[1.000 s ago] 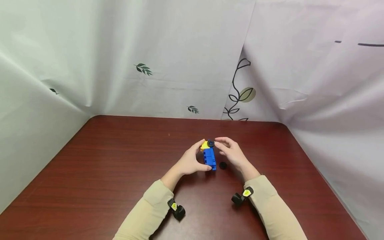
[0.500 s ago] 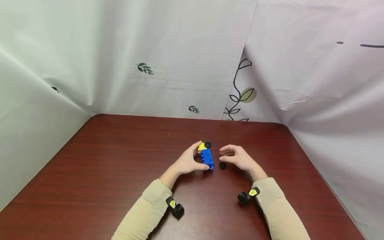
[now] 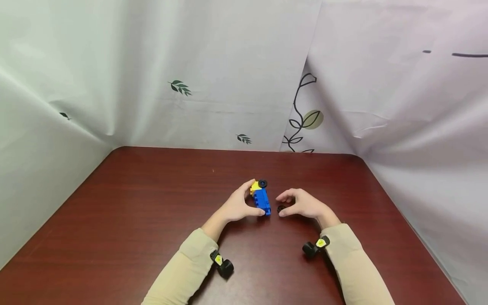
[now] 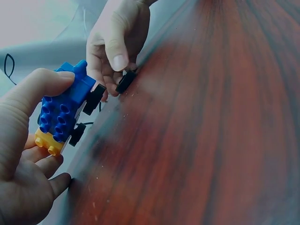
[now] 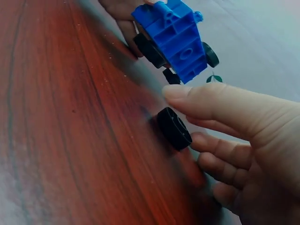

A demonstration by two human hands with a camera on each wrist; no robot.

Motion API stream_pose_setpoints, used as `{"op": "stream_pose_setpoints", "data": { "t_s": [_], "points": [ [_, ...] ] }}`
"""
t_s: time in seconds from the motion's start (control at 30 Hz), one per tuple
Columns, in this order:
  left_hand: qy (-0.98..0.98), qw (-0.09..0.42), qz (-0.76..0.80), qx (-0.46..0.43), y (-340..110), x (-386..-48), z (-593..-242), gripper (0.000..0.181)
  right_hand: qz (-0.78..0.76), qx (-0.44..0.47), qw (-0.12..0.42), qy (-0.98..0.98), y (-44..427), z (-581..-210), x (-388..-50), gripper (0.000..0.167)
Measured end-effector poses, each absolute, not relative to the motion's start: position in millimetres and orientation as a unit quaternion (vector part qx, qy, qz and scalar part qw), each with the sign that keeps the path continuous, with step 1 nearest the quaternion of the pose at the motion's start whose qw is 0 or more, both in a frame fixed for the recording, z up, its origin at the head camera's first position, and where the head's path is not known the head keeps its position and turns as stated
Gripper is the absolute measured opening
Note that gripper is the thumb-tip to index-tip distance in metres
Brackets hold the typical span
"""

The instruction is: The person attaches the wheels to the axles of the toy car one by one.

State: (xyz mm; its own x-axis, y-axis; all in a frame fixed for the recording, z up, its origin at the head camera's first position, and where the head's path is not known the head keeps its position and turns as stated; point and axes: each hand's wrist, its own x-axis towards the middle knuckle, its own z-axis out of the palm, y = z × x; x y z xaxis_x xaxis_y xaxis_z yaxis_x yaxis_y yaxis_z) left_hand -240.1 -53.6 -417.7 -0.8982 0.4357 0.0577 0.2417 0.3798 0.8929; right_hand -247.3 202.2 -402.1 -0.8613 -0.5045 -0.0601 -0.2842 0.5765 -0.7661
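My left hand [image 3: 237, 206] holds a toy brick car [image 3: 262, 200] on its side, thumb at one end and fingers at the other. The car has blue bricks and a yellow end. Its blue underside shows in the right wrist view, with black wheels [image 5: 149, 49] on it. A loose black wheel [image 5: 174, 129] lies on the table between the car and my right hand [image 3: 303, 204]. The thumb and fingers of that hand are spread around the loose wheel, a fingertip very near its rim. Whether they touch it I cannot tell.
The dark red wooden table [image 3: 160, 190] has rounded far corners. Pale sheeting [image 3: 213, 63] with leaf prints hangs behind it and along both sides. A small black camera [image 3: 225, 268] is strapped to each wrist, low over the table.
My right hand has drawn away from the car's mounted wheel and come down toward me, to the loose wheel. My left hand has shifted slightly left with the car.
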Motion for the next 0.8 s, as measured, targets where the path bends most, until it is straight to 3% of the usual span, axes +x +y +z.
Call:
{"op": "stream_pose_setpoints", "data": {
  "t_s": [0.37, 0.8],
  "points": [
    [0.828, 0.092, 0.513, 0.208, -54.1, -240.3, -419.4, 0.102, -0.356, -0.255, 0.120, 0.891, 197.6, -401.5, -245.8, 0.029],
    [0.825, 0.094, 0.516, 0.210, -53.5, -240.0, -416.8, 0.102, -0.426, -0.223, 0.082, 0.873, 195.5, -403.0, -251.1, 0.033]
  ]
}}
